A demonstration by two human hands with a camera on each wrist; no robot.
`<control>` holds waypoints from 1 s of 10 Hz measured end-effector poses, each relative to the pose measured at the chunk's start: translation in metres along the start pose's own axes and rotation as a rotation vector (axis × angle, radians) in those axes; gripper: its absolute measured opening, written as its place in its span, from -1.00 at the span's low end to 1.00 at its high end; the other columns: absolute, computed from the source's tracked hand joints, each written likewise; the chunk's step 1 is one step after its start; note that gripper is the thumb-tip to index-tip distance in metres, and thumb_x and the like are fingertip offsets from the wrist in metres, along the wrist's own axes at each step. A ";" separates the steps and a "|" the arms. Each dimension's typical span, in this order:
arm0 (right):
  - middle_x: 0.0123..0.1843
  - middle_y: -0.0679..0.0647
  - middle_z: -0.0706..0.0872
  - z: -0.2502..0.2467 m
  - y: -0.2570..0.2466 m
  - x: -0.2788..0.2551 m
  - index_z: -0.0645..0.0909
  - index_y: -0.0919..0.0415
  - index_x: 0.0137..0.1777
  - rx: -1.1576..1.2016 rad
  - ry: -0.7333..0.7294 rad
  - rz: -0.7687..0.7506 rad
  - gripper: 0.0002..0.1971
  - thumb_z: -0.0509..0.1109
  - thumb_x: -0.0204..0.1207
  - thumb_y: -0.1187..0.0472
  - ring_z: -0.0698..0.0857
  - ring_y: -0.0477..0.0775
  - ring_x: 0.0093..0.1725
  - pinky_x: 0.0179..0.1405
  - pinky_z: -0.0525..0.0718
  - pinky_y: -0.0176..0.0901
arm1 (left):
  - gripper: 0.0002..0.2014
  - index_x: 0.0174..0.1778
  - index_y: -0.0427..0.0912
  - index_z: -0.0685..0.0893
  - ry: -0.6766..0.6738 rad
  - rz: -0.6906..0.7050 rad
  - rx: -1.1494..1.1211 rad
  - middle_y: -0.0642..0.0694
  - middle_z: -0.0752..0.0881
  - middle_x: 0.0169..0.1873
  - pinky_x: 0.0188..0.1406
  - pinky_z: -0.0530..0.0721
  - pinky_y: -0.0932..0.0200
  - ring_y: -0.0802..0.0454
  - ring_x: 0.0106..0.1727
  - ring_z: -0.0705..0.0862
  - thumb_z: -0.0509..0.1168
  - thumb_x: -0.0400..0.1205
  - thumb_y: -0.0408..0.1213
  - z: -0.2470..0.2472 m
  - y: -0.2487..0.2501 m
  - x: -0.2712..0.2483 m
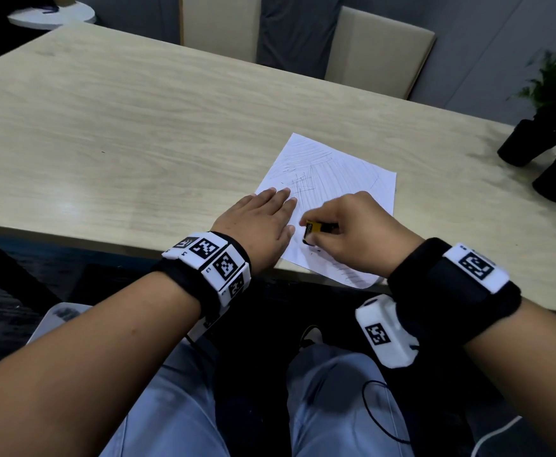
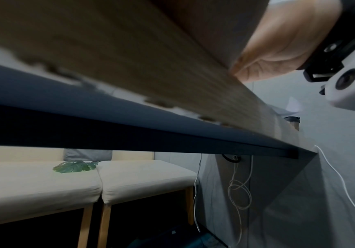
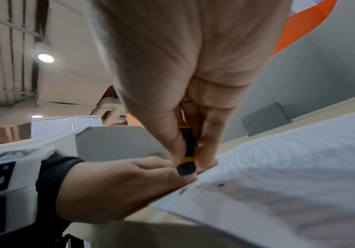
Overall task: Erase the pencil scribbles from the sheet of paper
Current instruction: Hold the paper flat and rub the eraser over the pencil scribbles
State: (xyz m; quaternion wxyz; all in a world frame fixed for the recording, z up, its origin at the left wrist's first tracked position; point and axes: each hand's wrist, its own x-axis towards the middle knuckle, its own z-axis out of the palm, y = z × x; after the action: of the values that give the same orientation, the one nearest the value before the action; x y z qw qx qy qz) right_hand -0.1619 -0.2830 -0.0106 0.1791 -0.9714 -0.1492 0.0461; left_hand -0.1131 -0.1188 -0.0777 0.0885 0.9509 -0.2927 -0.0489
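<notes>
— Two hands at work on one sheet of paper, which lies on the right part of a pale wood-grain table, its near corner jutting past the table's near edge. What holds it?

— The left hand lies flat on the sheet's left margin, fingers straight and close together, pressing down. The right hand pinches a black eraser in a yellow-and-black sleeve between thumb and fingers, its dark tip set on the paper near the left hand.

— How will the sheet handle?

— Likely light, thin and limp; it could slide, crumple or tear under hard rubbing, most of all at the unsupported corner. The eraser looks small and firm, best gripped low on the sleeve, as it is now.

— And the marks?

— Pencil scribbles cover the far half of the page, with fainter hatching across the middle. Plenty appears left to rub out.

— The room?

— Padded beige chairs beyond the far edge, potted plants in black pots at the far right, a white round table at far left. Under the table, a cushioned bench and hanging cables.
</notes>
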 end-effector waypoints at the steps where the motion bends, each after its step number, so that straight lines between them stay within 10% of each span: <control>1: -0.40 -0.02 0.62 0.008 -0.007 0.007 0.77 0.16 -0.09 -0.062 -0.035 -0.044 -0.86 0.36 0.49 0.25 0.53 0.00 -0.32 -0.27 0.45 -0.18 | -0.45 0.74 -0.05 -0.04 0.013 0.004 0.008 0.01 -0.09 0.74 0.67 -0.13 0.09 0.06 0.73 -0.12 -0.18 0.80 -0.04 0.000 0.000 0.000; 3: -0.25 0.00 0.79 -0.012 0.002 -0.016 0.79 0.08 0.00 -0.086 -0.201 0.071 -0.82 0.42 0.45 0.25 0.70 -0.05 -0.20 -0.09 0.67 -0.11 | -0.44 0.74 -0.06 -0.08 -0.007 0.000 0.007 0.02 -0.12 0.74 0.67 -0.16 0.09 0.07 0.73 -0.15 -0.19 0.81 -0.02 0.001 -0.002 0.001; 5: -0.24 0.10 0.77 -0.001 0.001 0.000 0.77 0.18 0.03 -0.021 0.003 0.041 -0.83 0.40 0.50 0.24 0.68 0.07 -0.14 -0.05 0.59 -0.09 | -0.44 0.74 -0.06 -0.08 -0.008 0.003 0.011 0.02 -0.13 0.74 0.68 -0.16 0.09 0.07 0.73 -0.15 -0.19 0.81 -0.03 0.001 -0.001 0.001; 8: -0.22 -0.05 0.79 -0.010 0.010 -0.020 0.77 0.03 0.07 -0.025 -0.158 0.131 -0.78 0.41 0.48 0.25 0.69 -0.09 -0.17 -0.06 0.65 -0.18 | -0.44 0.74 -0.05 -0.09 -0.001 -0.001 0.012 0.03 -0.13 0.74 0.67 -0.17 0.10 0.08 0.73 -0.16 -0.19 0.81 -0.03 0.002 -0.001 0.001; 10: -0.25 0.03 0.75 0.007 -0.003 -0.005 0.76 0.15 -0.01 -0.008 -0.004 -0.021 -0.83 0.36 0.50 0.30 0.62 -0.01 -0.23 -0.09 0.60 -0.10 | -0.44 0.74 -0.05 -0.08 0.000 0.002 0.009 0.02 -0.12 0.74 0.67 -0.15 0.09 0.07 0.73 -0.15 -0.20 0.80 -0.02 0.001 -0.001 0.001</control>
State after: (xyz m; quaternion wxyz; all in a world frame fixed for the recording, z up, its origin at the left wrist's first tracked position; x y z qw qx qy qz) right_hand -0.1684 -0.2794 -0.0154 0.1756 -0.9704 -0.1597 0.0457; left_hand -0.1125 -0.1186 -0.0787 0.0840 0.9510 -0.2938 -0.0476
